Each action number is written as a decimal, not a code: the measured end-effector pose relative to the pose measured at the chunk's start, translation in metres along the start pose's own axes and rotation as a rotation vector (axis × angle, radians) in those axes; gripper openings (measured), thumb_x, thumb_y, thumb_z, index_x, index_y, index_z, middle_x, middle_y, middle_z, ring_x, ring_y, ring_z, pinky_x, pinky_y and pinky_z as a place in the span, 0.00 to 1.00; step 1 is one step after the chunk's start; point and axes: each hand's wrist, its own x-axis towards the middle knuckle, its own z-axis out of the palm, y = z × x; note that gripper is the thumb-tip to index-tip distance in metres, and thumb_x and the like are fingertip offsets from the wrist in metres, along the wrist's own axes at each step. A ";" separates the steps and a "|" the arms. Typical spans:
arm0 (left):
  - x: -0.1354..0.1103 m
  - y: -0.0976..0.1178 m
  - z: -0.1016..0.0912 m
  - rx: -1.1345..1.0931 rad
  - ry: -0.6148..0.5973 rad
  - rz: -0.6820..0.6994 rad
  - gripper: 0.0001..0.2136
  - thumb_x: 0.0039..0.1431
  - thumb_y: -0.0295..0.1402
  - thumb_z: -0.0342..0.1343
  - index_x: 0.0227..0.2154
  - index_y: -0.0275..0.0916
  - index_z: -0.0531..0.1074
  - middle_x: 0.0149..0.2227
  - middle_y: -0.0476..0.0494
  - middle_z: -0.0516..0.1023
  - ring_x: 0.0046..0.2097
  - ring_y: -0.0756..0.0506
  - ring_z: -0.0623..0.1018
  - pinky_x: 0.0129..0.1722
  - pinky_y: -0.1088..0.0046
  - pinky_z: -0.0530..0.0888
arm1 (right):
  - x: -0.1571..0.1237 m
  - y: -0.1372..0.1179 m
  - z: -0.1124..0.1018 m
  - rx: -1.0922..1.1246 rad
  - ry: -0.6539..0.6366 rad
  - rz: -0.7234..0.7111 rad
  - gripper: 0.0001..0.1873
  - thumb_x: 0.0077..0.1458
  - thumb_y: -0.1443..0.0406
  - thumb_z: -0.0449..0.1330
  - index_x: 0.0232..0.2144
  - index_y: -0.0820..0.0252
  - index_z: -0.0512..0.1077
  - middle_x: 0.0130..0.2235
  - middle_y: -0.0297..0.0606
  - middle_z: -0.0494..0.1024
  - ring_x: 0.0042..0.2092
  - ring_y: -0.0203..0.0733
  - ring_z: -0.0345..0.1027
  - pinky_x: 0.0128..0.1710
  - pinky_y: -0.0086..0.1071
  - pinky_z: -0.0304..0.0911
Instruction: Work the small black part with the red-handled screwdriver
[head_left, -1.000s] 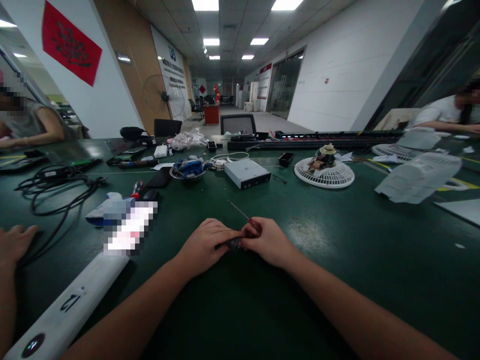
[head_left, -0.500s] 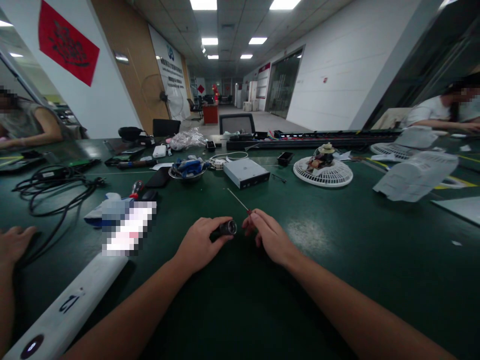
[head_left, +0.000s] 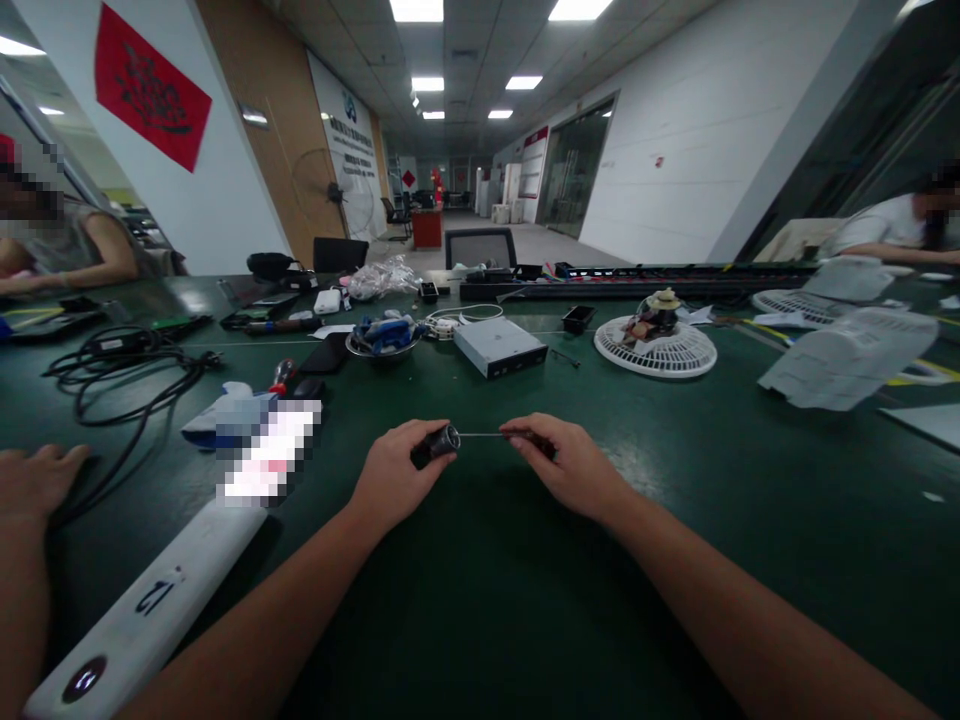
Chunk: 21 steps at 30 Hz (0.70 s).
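Two hands hold their work up over the green tabletop. The left hand has its fingers clamped round a small dark cylinder. The right hand grips a screwdriver, its thin shaft lined up with the cylinder's open end.

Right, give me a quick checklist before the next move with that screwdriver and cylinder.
Left hand gripping the black cylinder: ok.
Right hand gripping the screwdriver handle: ok.
Shaft running straight between both hands: ok.
Shaft tip seated in the cylinder: cannot tell, too small to see.
Other person's hand apart from yours: ok.
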 end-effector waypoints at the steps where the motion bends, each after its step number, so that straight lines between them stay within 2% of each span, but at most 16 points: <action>1: 0.000 0.000 0.000 -0.001 -0.014 0.012 0.17 0.54 0.31 0.62 0.48 0.41 0.73 0.45 0.43 0.78 0.46 0.41 0.77 0.49 0.58 0.72 | 0.000 0.000 0.000 -0.009 0.005 0.002 0.13 0.60 0.65 0.53 0.45 0.57 0.74 0.38 0.39 0.77 0.33 0.38 0.68 0.32 0.33 0.62; 7: -0.002 -0.002 0.002 0.013 -0.037 0.044 0.18 0.54 0.31 0.63 0.49 0.44 0.72 0.45 0.46 0.78 0.46 0.43 0.76 0.48 0.60 0.71 | 0.000 0.000 -0.002 -0.003 0.011 -0.004 0.10 0.58 0.66 0.55 0.38 0.60 0.76 0.33 0.37 0.77 0.30 0.37 0.67 0.30 0.31 0.61; 12: -0.002 0.000 0.001 0.027 -0.064 0.037 0.18 0.54 0.30 0.63 0.48 0.43 0.72 0.45 0.46 0.78 0.45 0.43 0.76 0.47 0.60 0.71 | 0.000 -0.001 -0.003 -0.026 0.068 0.043 0.11 0.57 0.65 0.55 0.38 0.60 0.76 0.30 0.37 0.77 0.29 0.37 0.67 0.29 0.31 0.59; 15: -0.002 0.002 0.000 0.041 -0.089 0.032 0.18 0.53 0.30 0.63 0.48 0.44 0.73 0.45 0.46 0.78 0.45 0.43 0.76 0.46 0.60 0.71 | 0.000 -0.001 -0.004 0.007 0.035 0.064 0.10 0.56 0.65 0.55 0.35 0.60 0.76 0.27 0.35 0.76 0.27 0.37 0.66 0.27 0.30 0.58; 18: -0.002 0.003 0.000 0.042 -0.109 0.043 0.18 0.53 0.30 0.63 0.48 0.44 0.73 0.45 0.47 0.78 0.45 0.43 0.76 0.46 0.61 0.71 | -0.001 -0.001 -0.004 0.070 0.036 0.094 0.11 0.57 0.64 0.54 0.37 0.60 0.76 0.26 0.34 0.75 0.26 0.36 0.65 0.25 0.29 0.57; 21: -0.003 0.004 0.001 0.051 -0.118 0.065 0.18 0.53 0.30 0.63 0.48 0.44 0.73 0.45 0.48 0.78 0.45 0.43 0.75 0.47 0.61 0.70 | -0.001 -0.002 -0.005 0.030 0.040 0.101 0.11 0.55 0.64 0.55 0.35 0.60 0.76 0.25 0.34 0.74 0.25 0.36 0.63 0.25 0.30 0.56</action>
